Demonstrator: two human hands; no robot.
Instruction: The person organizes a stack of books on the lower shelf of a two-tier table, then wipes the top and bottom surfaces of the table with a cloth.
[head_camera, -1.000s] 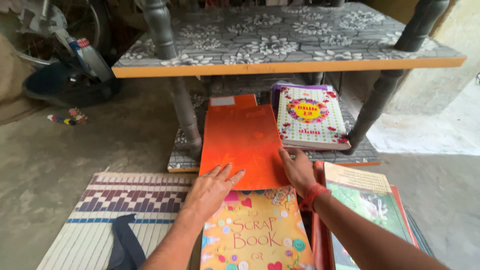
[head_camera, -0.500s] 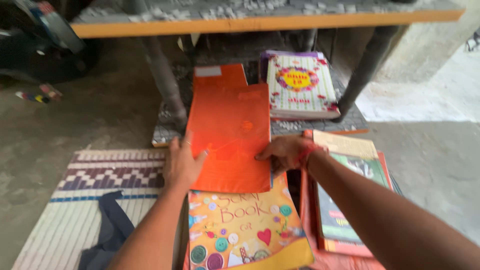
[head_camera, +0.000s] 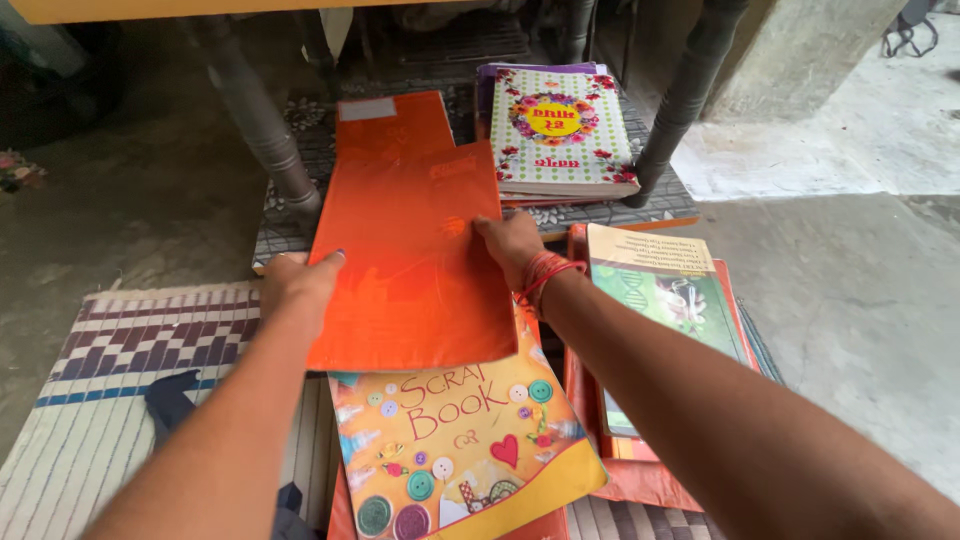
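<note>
We're gripping the large flat orange plastic-covered book (head_camera: 415, 262) w/ both hands: left hand (head_camera: 296, 283) is closing round its left edge, fingers curled over the rim, and right hand (head_camera: 513, 247) is pinching the right edge, thumb on the cover, red thread band at the wrist. The book is sitting slightly tilted, its near end overlapping the yellow-orange scrapbook w/ buttons and hearts on its cover (head_camera: 460, 440), its far end lying over a second orange book w/ a pale blank label at its top corner (head_camera: 392, 122) on the low shelf of the grey floral-patterned table (head_camera: 660, 208).

Judging by the grip, we're mid-placement, squaring this book onto the orange one below; next move probably needs a push fwd and edge alignment, keeping both sides level so the slick cover isn't sliding off.

Right of that pile, a white book w/ floral border and round yellow-pink medallion (head_camera: 557, 142) is resting on the shelf. Nearer us, a green-covered textbook w/ a beige top band (head_camera: 665, 295) is topping a stack. A striped woven mat (head_camera: 120, 380) is lying at left.
</note>
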